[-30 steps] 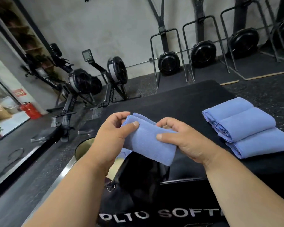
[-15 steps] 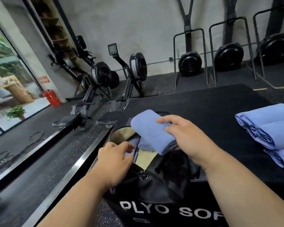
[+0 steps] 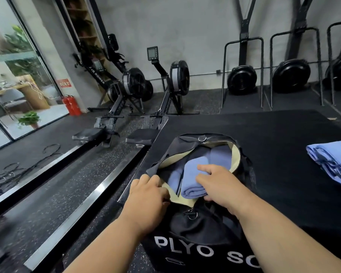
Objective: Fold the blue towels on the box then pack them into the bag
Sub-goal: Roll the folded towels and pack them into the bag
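A black bag (image 3: 209,223) with a cream lining lies open on the black plyo box (image 3: 283,144). My right hand (image 3: 222,184) grips a folded blue towel (image 3: 193,178) and holds it inside the bag's opening. More blue towels (image 3: 220,154) lie in the bag beside and behind it. My left hand (image 3: 148,196) grips the bag's near left rim and holds the opening apart. A stack of folded blue towels (image 3: 335,162) sits on the box at the right edge of view.
Two rowing machines (image 3: 165,91) stand on the gym floor beyond the box. Metal rails (image 3: 83,203) run along the floor at left. Black machines (image 3: 242,79) with frames line the back wall. Red fire extinguishers (image 3: 72,105) stand by the glass door.
My right hand has lowered the folded towel from above the bag into its opening. My left hand let go of the towel and took hold of the bag's rim.
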{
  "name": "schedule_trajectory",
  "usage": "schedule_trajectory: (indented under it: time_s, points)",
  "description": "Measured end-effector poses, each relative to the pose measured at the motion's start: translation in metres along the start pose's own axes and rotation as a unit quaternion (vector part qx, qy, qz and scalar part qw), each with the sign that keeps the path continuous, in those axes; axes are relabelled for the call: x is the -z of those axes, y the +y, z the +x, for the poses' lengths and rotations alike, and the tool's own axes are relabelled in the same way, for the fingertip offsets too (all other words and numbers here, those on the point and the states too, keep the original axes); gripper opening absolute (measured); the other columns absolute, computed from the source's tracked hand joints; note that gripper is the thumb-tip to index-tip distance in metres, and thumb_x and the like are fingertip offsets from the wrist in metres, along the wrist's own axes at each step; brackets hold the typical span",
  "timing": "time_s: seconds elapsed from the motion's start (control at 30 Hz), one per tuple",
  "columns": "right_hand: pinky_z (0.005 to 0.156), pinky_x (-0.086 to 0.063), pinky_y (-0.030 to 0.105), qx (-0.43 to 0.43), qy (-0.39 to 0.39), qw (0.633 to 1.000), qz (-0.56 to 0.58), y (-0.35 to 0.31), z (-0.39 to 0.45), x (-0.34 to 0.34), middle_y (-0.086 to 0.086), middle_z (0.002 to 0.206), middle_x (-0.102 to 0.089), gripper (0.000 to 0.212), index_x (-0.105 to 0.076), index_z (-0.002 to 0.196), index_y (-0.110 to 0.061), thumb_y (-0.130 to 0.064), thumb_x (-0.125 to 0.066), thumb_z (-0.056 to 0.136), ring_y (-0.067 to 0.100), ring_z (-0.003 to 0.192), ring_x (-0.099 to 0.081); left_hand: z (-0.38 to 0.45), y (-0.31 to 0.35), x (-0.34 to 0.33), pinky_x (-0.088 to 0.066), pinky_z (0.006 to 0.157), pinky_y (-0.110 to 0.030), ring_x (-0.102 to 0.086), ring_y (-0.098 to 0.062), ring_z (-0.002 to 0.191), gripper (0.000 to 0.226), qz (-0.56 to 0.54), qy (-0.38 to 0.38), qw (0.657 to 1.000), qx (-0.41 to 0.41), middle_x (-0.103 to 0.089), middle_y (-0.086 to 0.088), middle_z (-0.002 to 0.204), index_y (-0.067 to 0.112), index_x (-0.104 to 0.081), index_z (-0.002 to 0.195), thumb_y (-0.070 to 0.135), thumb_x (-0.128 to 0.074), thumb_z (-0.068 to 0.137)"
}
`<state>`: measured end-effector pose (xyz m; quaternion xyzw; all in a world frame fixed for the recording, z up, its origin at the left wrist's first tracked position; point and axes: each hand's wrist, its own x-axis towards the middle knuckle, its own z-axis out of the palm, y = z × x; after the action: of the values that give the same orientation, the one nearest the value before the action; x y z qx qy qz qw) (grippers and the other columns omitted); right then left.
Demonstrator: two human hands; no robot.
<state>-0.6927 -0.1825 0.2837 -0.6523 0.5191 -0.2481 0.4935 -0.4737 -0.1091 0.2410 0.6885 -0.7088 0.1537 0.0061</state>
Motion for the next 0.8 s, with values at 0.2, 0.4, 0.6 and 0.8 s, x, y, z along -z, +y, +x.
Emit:
schedule_trajectory:
  time_s: [0.2, 0.4, 0.6, 0.8]
  points:
    - [0.091, -0.059, 0.042, -0.003, -0.041, 0.993, -0.112, -0.001, 0.002, -0.010, -0.001, 0.125, -0.065, 0.059, -0.045, 0.156, -0.028, -0.021, -0.051, 0.098, 0.026, 0.093, -0.073, 0.002, 0.001, -0.004, -0.033, 0.066, -0.034, -0.049, -0.021, 0.079, 0.013, -0.039, 0.038, 0.999, -0.003, -0.050, 0.015, 0.086, 0.040, -0.071, 0.078, 0.039, -0.080, 0.068]
    - [0.063, -0.053, 0.015, 0.015, -0.101, 0.980, -0.169, 0.002, 0.008, -0.021, 0.015, 0.119, -0.073, 0.054, -0.038, 0.158, -0.017, -0.019, -0.050, 0.106, 0.001, 0.061, -0.066, -0.018, -0.018, 0.019, -0.035, 0.085, -0.036, -0.042, -0.015, 0.099, 0.012, -0.124, 0.028, 0.991, -0.033, -0.044, 0.021, 0.102, 0.047, -0.068, 0.094, 0.048, -0.071, 0.083]
    - [0.054, -0.041, 0.015, 0.005, -0.104, 0.962, -0.251, 0.009, 0.013, -0.027, 0.001, 0.088, -0.076, 0.060, -0.041, 0.158, -0.022, -0.022, -0.058, 0.101, 0.009, 0.073, -0.069, -0.024, -0.025, 0.023, -0.039, 0.088, -0.038, -0.045, -0.016, 0.100, 0.012, -0.120, 0.026, 0.992, 0.002, -0.046, 0.020, 0.103, 0.047, -0.070, 0.095, 0.051, -0.072, 0.084]
    - [0.079, -0.043, 0.022, 0.002, -0.111, 0.938, -0.327, 0.023, 0.014, -0.021, 0.000, 0.136, -0.064, 0.057, -0.046, 0.153, -0.037, -0.027, -0.057, 0.098, 0.021, 0.098, -0.063, -0.026, -0.019, 0.017, -0.034, 0.090, -0.036, -0.043, -0.015, 0.103, 0.009, -0.146, 0.018, 0.989, 0.013, -0.045, 0.020, 0.103, 0.047, -0.071, 0.098, 0.050, -0.071, 0.089]
